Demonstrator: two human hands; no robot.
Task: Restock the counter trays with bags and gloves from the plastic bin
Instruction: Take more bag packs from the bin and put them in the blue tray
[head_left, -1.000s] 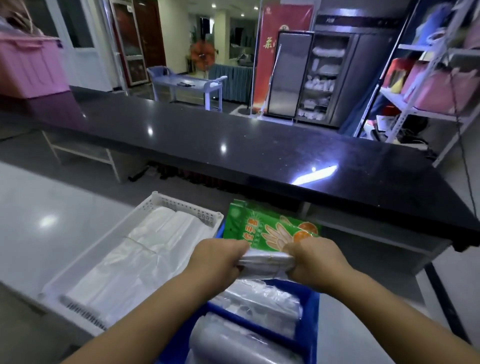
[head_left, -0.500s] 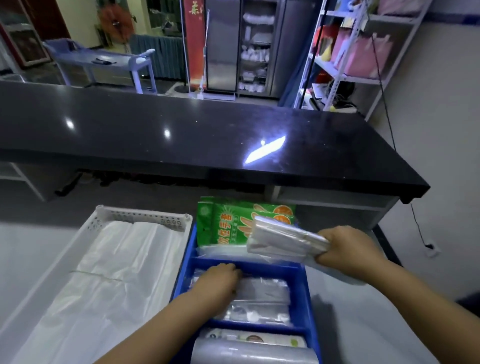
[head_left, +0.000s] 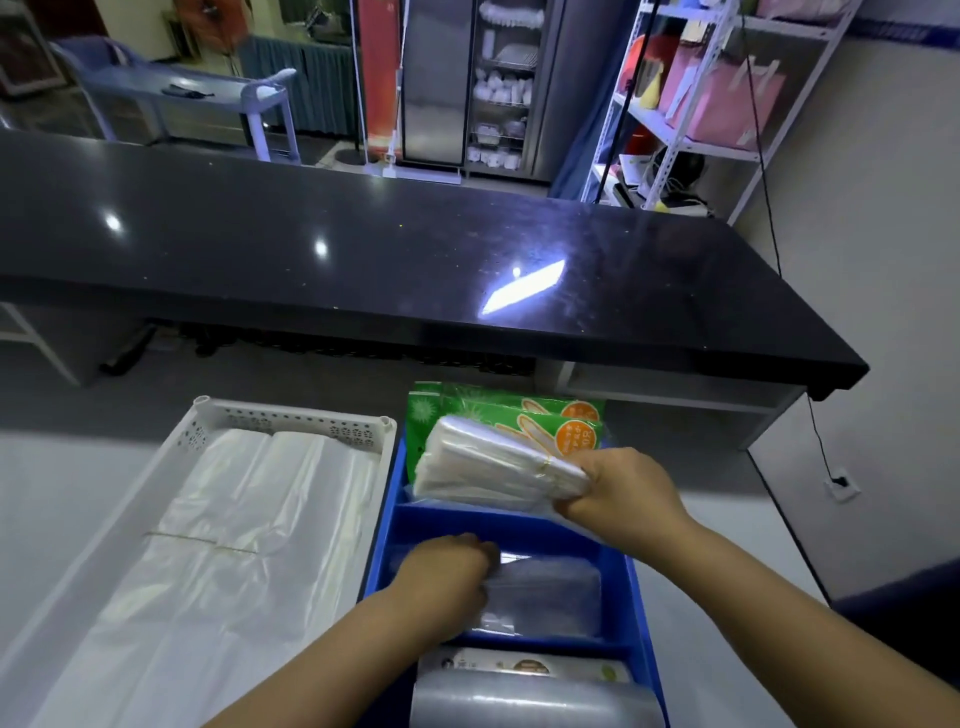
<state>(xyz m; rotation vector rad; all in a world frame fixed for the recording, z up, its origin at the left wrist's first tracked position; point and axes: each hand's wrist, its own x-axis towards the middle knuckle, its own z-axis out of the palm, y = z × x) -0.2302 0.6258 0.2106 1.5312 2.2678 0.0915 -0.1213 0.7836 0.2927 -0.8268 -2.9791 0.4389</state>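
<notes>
White perforated plastic tray (head_left: 291, 421), well to the left of the left hand, holds a flat, banded pile of translucent white bags (head_left: 208, 545). To its right, the left hand (head_left: 447, 577) reaches down into the middle compartment of a blue plastic divided bin (head_left: 636, 587), knuckles up, fingers bent onto a flat stack of clear plastic packets (head_left: 545, 597). Its fingertips are hidden, so whether it grips or only presses cannot be told. Beyond that hand, green printed glove packets (head_left: 467, 405) stand upright in the far compartment. Further right, the right hand (head_left: 623, 499) is closed tightly round one end of a rubber-banded bundle of clear plastic bags (head_left: 493, 462), held in the air above the far compartment, with its free end pointing left across the glove packets. Likely risks: gripped at one end only, the slick film could slip from its band or sag and fan open. If the bundle is swung left toward the tray, its free end may knock the glove packets over.
</notes>
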